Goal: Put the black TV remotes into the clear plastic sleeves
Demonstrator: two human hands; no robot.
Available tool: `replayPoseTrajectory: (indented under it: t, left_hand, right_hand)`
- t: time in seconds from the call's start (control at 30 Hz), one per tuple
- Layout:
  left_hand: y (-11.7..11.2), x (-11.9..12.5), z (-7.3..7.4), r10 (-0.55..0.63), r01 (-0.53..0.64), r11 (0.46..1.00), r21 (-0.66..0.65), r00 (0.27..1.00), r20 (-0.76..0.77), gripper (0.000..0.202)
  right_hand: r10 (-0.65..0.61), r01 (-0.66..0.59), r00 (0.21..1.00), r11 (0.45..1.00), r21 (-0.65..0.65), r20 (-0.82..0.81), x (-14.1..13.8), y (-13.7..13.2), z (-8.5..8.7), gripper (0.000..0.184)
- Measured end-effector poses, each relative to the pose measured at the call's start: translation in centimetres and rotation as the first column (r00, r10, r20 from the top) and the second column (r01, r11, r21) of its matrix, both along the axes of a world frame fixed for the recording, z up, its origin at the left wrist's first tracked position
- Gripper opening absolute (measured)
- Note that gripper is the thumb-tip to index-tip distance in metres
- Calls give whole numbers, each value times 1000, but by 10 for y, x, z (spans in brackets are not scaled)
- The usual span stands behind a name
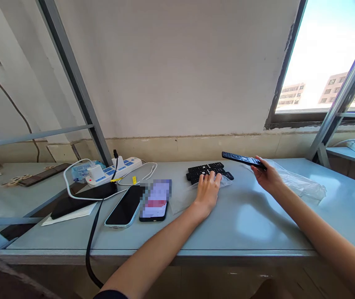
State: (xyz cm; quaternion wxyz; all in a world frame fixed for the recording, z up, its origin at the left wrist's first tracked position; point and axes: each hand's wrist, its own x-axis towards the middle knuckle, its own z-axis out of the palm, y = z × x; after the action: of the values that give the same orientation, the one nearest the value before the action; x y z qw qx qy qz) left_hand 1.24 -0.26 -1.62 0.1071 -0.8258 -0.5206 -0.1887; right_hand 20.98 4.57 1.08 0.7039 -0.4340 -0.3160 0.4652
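Above the table, my right hand [266, 176] is closed around the near end of a black remote control [238, 157], its buttons facing up and its far end pointing left. Several more black remote controls [207, 167] lie close together on the table in the middle. My left hand [207, 192] rests at their near edge, fingers stretched out and touching them, holding nothing that I can see. Beneath that hand spreads a clear plastic bag [182, 198]. Another crumpled clear plastic bag [302, 182] lies behind my right wrist.
Left of my left hand lie a phone with a lit screen [155, 207] and a dark-screened phone [124, 209]. Farther left are a white power strip [127, 165] with cables and a black pouch-like object [81, 201]. Metal posts [74, 74] rise at both sides.
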Motion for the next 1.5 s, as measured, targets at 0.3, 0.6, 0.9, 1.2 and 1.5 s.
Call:
replayPoseTrajectory:
  t: [0.3,0.6,0.9,1.2,1.5]
  left_hand:
    - [-1,2,-1,19,-19,1000,-11,1000,-20,39]
    - [3,1,-2,-6,7,999,37,1000,-30,23]
    - [1,-2,3,-26,28,998,56,999,-41,24]
    - [-2,-1,4,-39,39,999,6,999,8,22]
    - [-4,3,4,10,-4,999,-54,995,104,14]
  right_hand:
    - [123,-123,992,992,-40,6,-21,-16,7,19]
    - [41,-93,938,986,136,343,-19,-11,-5,28]
    - [-253,-94,631,913,396,734,-16,-11,-13,40]
    - [-580,-172,294,750,639,760,-3,-10,-19,45]
    - [-750,-120,237,608,785,617,-5,-9,-17,38]
